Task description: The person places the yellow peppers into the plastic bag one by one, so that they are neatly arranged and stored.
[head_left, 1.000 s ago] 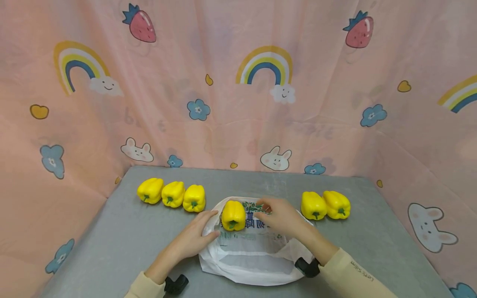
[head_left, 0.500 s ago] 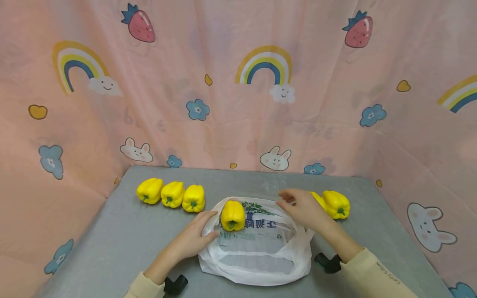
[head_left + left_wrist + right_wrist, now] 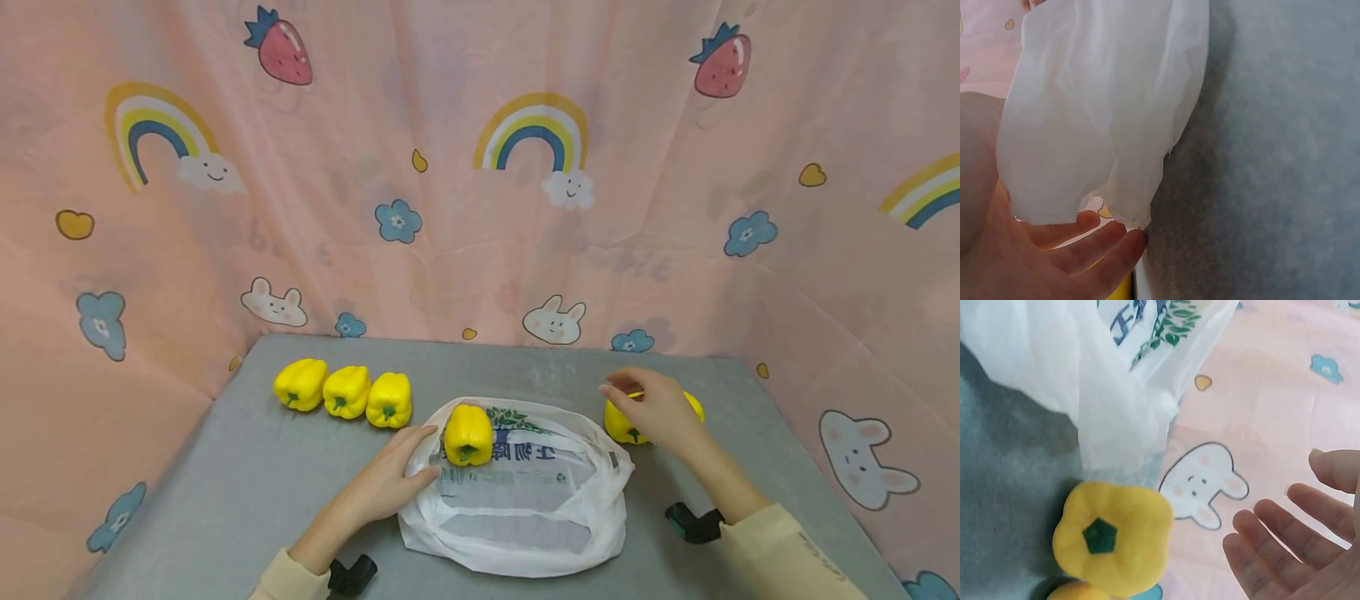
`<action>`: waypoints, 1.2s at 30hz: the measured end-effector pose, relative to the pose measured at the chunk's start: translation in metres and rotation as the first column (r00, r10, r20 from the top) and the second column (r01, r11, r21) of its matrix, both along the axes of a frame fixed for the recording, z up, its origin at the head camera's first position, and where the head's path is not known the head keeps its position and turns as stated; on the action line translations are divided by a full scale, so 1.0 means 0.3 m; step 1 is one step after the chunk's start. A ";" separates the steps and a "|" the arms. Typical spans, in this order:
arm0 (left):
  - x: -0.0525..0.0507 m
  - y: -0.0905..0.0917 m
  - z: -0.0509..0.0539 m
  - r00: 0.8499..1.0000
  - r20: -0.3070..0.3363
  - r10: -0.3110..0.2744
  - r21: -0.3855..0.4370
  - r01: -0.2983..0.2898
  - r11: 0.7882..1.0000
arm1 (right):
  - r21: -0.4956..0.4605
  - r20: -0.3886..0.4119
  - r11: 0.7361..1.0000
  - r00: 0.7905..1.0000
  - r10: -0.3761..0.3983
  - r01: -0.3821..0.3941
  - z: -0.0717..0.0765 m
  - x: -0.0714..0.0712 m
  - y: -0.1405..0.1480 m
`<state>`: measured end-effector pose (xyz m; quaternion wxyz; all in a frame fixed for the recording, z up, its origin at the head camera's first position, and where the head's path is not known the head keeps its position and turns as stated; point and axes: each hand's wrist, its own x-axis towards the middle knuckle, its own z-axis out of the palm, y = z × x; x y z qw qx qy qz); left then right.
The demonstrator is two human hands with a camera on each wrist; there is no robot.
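Note:
A white plastic bag [image 3: 517,560] lies spread with its mouth open in the middle of the table, showing green leaf print and dark lettering. One yellow bell pepper [image 3: 468,436] rests at the bag's left part. My left hand [image 3: 384,475] touches the left side of the bag with relaxed fingers, seen close beside the white plastic [image 3: 1091,119] in the left wrist view. To the right of the bag, my right hand [image 3: 662,412] hovers over two yellow bell peppers [image 3: 618,427], partly hiding them. Its fingers are extended and apart from the nearer pepper [image 3: 1116,540] in the right wrist view.
Three more yellow bell peppers [image 3: 347,392] stand in a row at the back left of the grey table [image 3: 225,492]. A pink printed curtain [image 3: 450,275] encloses the back and sides. Black wrist cameras [image 3: 693,523] hang under both wrists.
My right hand has moved right, from above the bag to above the two peppers on the right. The left hand and the pepper at the bag have stayed in place.

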<state>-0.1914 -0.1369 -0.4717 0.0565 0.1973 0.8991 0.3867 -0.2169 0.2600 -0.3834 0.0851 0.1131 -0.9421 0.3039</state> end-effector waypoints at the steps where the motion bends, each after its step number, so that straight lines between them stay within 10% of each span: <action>1: 0.001 0.000 0.002 1.000 0.002 0.000 0.001 0.000 1.000 | 0.000 -0.012 1.000 1.000 -0.008 0.008 -0.003 -0.002 0.011; 36: -0.007 -0.005 -0.007 1.000 -0.024 -0.011 -0.005 0.010 1.000 | -0.040 -0.017 0.979 0.979 -0.202 0.202 -0.124 -0.042 0.290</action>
